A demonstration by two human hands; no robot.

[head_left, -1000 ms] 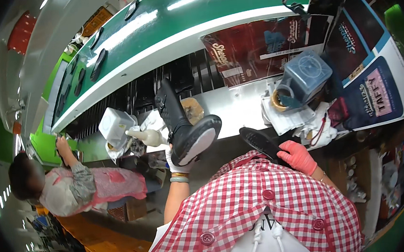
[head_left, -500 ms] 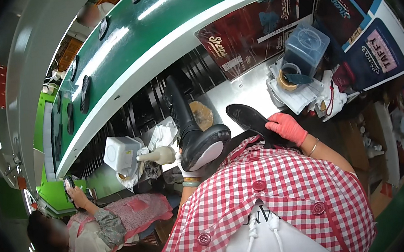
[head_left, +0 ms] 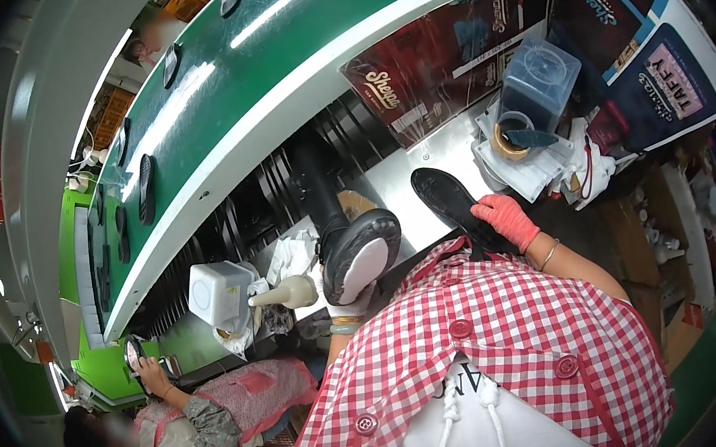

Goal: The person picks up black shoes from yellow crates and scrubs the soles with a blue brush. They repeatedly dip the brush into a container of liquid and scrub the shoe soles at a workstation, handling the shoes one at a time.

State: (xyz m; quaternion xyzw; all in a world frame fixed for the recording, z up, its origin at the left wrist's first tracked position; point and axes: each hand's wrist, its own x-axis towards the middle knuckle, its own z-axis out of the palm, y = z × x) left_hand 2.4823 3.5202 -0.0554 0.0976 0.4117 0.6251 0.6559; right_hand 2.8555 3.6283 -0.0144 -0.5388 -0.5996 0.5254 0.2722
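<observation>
A black boot [head_left: 349, 240] is gripped by my left hand [head_left: 355, 300] in a white glove. Its underside, with a pale patch in the middle, is tilted up at me, and the shaft points away over the dark slots. The boot hides part of my left hand. My right hand [head_left: 506, 221], in a coral-red glove, is closed on a black shoe sole [head_left: 444, 194], whose front end points away over the metal bench top. Sole and boot are apart. A cream squeeze bottle [head_left: 296, 291] with a narrow nozzle stands beside my left hand.
Beyond the metal bench [head_left: 404, 210] curves a green conveyor belt [head_left: 216, 91] bearing several soles. A clear plastic box [head_left: 539, 81] and tape roll [head_left: 512, 140] are at right, a white container [head_left: 214, 295] at left. A co-worker [head_left: 221, 409] sits at left.
My left hand has turned the boot, so its underside faces me more fully. The sole in my right hand has shifted slightly right and down. The co-worker's hand has moved a little.
</observation>
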